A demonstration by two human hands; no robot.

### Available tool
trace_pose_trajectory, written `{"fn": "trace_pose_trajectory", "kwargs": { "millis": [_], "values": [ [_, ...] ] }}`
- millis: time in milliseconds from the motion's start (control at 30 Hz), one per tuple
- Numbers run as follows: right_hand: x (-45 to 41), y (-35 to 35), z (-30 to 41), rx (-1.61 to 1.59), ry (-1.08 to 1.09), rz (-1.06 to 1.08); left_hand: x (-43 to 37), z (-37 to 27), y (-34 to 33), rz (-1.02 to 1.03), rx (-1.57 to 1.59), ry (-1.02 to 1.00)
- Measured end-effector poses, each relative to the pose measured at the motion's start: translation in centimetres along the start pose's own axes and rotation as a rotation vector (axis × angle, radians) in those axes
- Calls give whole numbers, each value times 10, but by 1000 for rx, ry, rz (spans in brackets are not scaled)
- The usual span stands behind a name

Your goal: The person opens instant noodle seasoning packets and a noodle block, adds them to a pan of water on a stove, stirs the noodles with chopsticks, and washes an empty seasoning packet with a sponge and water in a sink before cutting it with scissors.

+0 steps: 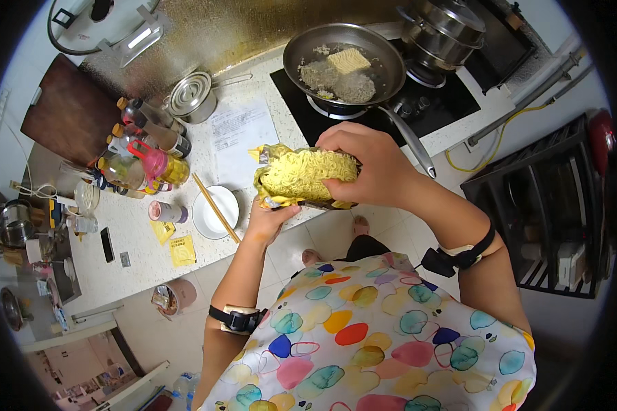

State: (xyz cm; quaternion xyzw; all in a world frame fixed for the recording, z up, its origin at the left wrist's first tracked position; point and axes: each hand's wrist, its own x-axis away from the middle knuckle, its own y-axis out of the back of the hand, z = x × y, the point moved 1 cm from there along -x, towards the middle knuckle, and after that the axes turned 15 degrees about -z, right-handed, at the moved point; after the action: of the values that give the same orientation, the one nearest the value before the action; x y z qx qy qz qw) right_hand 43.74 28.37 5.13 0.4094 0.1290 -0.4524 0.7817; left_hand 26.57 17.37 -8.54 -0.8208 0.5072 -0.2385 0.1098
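Observation:
A block of dried instant noodles [308, 174] sits in a torn yellow wrapper [275, 199] above the counter's front edge. My left hand [275, 218] holds the wrapper from below at its left end. With thumb and fingers, my right hand [362, 167] grips the right end of the noodles and wrapper. Beyond my hands, a frying pan [391, 77] on the hob holds bubbling water, one pale noodle block [348, 60] and two greyish clumps in the liquid. Chopsticks [216, 208] lie across a white bowl [223, 205] to the left of my left hand.
The pan's handle [414, 144] points towards my right forearm. A steamer pot [442, 36] stands on the right burner. Left are a lidded saucepan [193, 97], a printed sheet [241, 133], several bottles [154, 133], a pink-lidded jar [169, 167], yellow sachets [182, 250] and a phone [107, 244].

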Motion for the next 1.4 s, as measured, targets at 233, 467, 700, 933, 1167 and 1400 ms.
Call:
{"fn": "trace_pose_trajectory", "kwargs": {
  "millis": [233,467,700,933,1167,1400],
  "values": [
    [-22,26,-25,-2,270,107,-34,-19,-21,38,326,-101],
    [-51,46,-60,-185,209,7,-59,17,-30,-191,232,-85],
    [-88,53,-100,-359,24,-138,-85,62,-46,-404,189,0],
    [-136,82,-200,-326,-466,-229,-72,61,-50,-426,286,-55],
    [-134,119,-352,366,-443,-160,-58,61,-51,-466,295,-105],
    [-167,102,-352,562,-407,-79,-41,65,-60,-559,278,-131]
  ]
}}
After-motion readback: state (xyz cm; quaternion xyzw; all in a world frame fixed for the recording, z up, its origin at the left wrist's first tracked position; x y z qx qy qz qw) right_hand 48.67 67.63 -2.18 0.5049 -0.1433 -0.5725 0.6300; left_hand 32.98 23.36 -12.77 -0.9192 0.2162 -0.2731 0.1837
